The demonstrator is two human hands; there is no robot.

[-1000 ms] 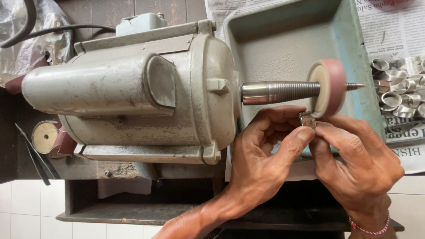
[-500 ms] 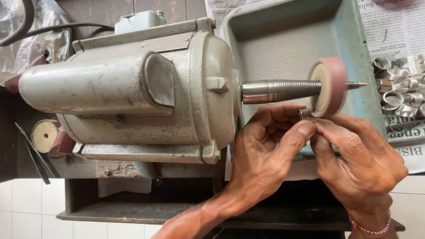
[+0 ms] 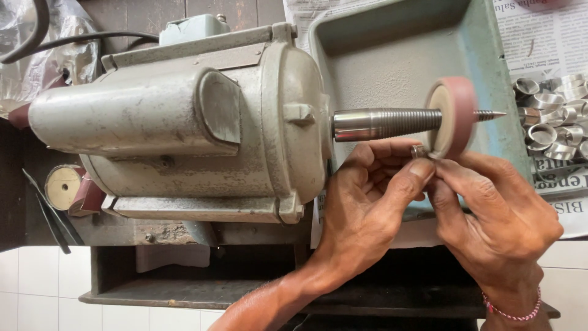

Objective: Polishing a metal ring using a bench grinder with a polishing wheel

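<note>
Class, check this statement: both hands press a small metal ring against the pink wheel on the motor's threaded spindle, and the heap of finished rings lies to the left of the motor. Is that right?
Not quite. The head view shows the heap of rings to the right of the motor, on newspaper beyond the green tray. The rest holds: the left hand and right hand press a small ring against the pink wheel.

Motor housing matt grey metal — spindle glossy threaded steel.

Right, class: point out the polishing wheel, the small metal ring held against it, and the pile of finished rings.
Pink polishing wheel [image 3: 454,116], head view, on its rim.
Small metal ring [image 3: 418,151], head view, on its visible band.
Pile of metal rings [image 3: 551,119], head view, on a middle ring.
</note>
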